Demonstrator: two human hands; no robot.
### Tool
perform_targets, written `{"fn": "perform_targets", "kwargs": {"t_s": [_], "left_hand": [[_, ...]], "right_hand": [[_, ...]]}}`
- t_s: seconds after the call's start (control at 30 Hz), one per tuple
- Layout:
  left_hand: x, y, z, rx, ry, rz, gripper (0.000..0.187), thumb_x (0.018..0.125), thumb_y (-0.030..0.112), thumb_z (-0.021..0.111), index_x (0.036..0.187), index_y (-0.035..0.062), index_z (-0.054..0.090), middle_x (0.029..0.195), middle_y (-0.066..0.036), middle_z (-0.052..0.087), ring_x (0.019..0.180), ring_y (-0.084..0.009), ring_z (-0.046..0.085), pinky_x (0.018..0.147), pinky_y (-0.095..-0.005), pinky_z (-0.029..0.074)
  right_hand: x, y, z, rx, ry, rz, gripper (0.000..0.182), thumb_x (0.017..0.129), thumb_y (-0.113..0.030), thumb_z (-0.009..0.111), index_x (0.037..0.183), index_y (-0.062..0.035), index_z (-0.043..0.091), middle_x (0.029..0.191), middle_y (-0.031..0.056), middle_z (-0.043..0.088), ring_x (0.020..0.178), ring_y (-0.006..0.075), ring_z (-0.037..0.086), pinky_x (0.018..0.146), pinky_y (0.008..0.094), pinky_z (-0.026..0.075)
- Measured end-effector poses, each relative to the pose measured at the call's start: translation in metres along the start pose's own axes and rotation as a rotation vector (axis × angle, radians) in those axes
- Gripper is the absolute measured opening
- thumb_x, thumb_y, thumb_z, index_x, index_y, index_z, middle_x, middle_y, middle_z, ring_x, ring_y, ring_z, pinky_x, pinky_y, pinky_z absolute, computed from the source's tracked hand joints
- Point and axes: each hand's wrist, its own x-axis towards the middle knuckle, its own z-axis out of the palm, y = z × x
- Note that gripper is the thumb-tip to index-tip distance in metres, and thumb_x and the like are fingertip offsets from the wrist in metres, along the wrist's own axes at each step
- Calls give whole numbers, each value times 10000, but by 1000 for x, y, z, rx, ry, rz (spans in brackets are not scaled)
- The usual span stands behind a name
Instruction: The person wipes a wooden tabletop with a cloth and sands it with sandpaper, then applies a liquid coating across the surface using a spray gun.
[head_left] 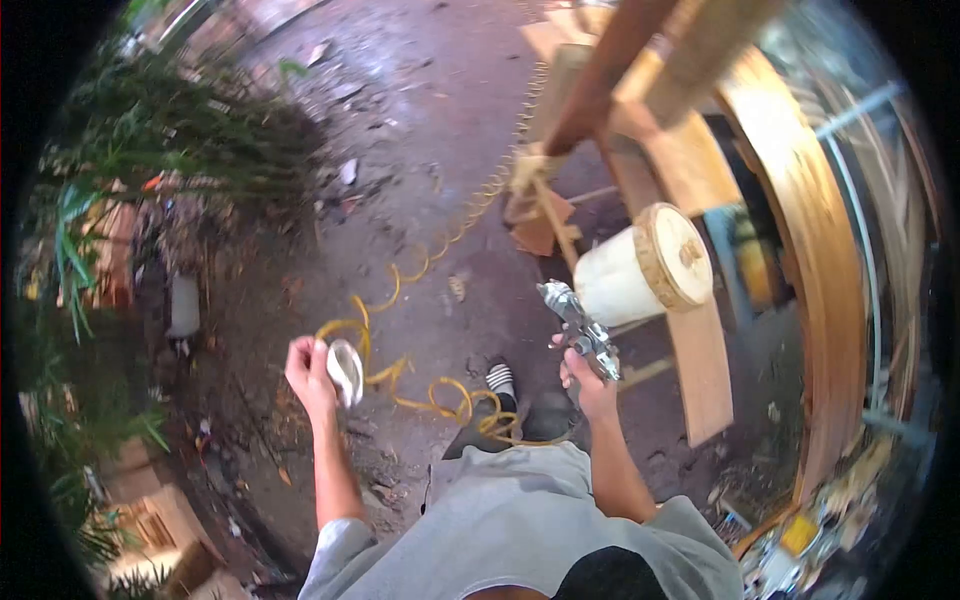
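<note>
My left hand (310, 374) is closed, its fingers pinching the edge of a small whitish round cup (346, 372) that is tilted so its oval opening faces up. In my right hand (588, 384) is a metal spray gun (580, 330), the fingers wrapped round its handle and the nozzle end pointing forward and left. Just beyond the gun a pale cylindrical container (615, 277) with a carved wood-coloured lid (684, 254) lies tilted over a wooden board (700, 370). A yellow coiled hose (440, 400) loops between my two hands.
The hose runs away over the dirt ground (430, 130) to a wooden post (610, 70). Long curved planks (815, 250) stand on the right. Green plants (200, 130) line the left side. A sandalled foot (500, 378) shows below, and mixed items (800, 540) lie at lower right.
</note>
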Motion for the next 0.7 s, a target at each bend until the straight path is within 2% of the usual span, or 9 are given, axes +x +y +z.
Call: {"fn": "perform_targets", "kwargs": {"t_s": [0.07,0.13,0.27,0.37,0.4,0.47,0.6,0.63,0.7], "left_hand": [[59,0,1,-192,201,58,44,911,31,643,896,0,615,821,10,574,729,-78,493,661,-230,418],[104,7,14,-318,301,43,29,906,12,653,905,0,626,826,2,584,729,-74,504,665,-223,423],[176,20,65,-311,304,132,77,898,38,684,942,1,632,838,-3,606,742,-68,539,666,-205,431],[238,28,107,-259,194,138,65,915,30,667,961,-8,640,875,-19,629,768,-80,561,697,-214,460],[260,26,126,-247,179,123,96,896,56,692,957,8,636,831,-10,632,715,-66,564,650,-208,442],[313,15,169,-180,134,146,112,888,69,700,955,5,638,821,-9,634,711,-65,562,645,-215,445],[440,-24,287,-198,5,145,131,862,72,716,941,2,639,831,-10,628,714,-64,547,643,-214,432],[470,-22,309,-193,-65,113,129,862,69,716,941,2,639,821,-8,626,707,-64,544,634,-217,431],[542,-13,369,-248,-146,71,114,870,59,709,944,7,640,800,-3,621,696,-57,536,624,-217,428]], "right_hand": [[35,18,51,-26,-77,58,189,920,-144,671,1031,2,719,674,-5,616,555,59,520,510,219,399],[79,29,96,-91,-210,158,320,917,-122,647,1210,2,613,1043,93,703,625,84,563,516,235,457],[153,52,171,-148,-250,228,250,934,-176,648,1112,-2,677,977,67,710,614,71,556,511,228,451],[220,65,222,-197,-173,285,242,941,-200,645,1063,1,700,937,67,708,605,69,547,509,231,447],[244,73,237,-183,-163,316,242,941,-200,645,1063,1,700,937,67,708,605,69,547,509,231,447],[311,84,264,-91,-67,291,185,932,-181,674,1025,-29,721,736,-32,610,572,37,513,480,208,396],[464,85,319,-35,86,188,164,938,-158,670,1031,-30,714,773,-32,621,583,33,506,491,206,395],[492,75,331,-47,142,253,182,936,-171,683,1035,-20,707,769,-27,620,589,41,511,501,206,402],[560,61,353,-42,208,210,185,935,-177,687,1031,-20,705,767,-26,620,593,44,513,505,207,403]]}}
